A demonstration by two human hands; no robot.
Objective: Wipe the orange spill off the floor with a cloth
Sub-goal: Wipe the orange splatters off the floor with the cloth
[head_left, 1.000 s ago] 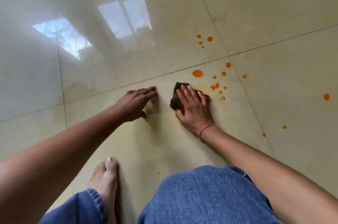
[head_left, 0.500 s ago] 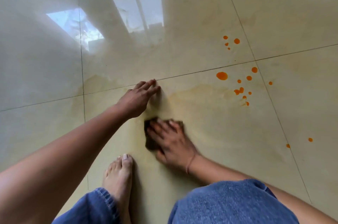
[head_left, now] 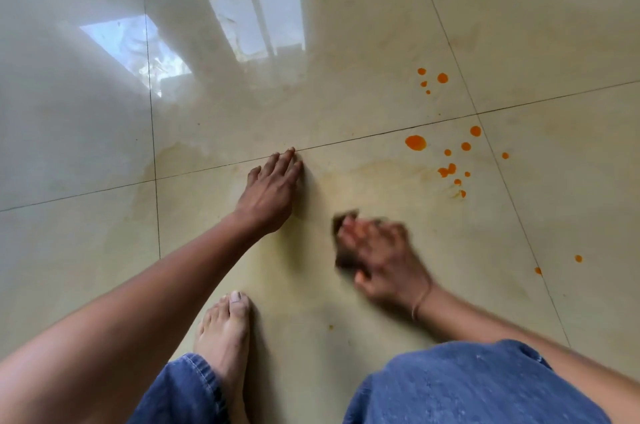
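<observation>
Two hands share the work: the left hand (head_left: 270, 191) lies flat on the glossy floor (head_left: 104, 250), fingers spread and holding nothing, likely as a prop for the crouched body, while the right hand (head_left: 384, 261) presses a dark cloth (head_left: 341, 240) to the tile under its extended fingers, blurred by motion, so how far they curl around it I cannot tell. The orange spill (head_left: 415, 142) survives as scattered drops ahead and to the right of the cloth, well apart from it, with a pale smeared film between. Compared with half a second ago, the cloth hand sits farther right, away from the bare foot (head_left: 225, 330), seemingly sweeping towards the drops; the bracing hand has stayed put.
</observation>
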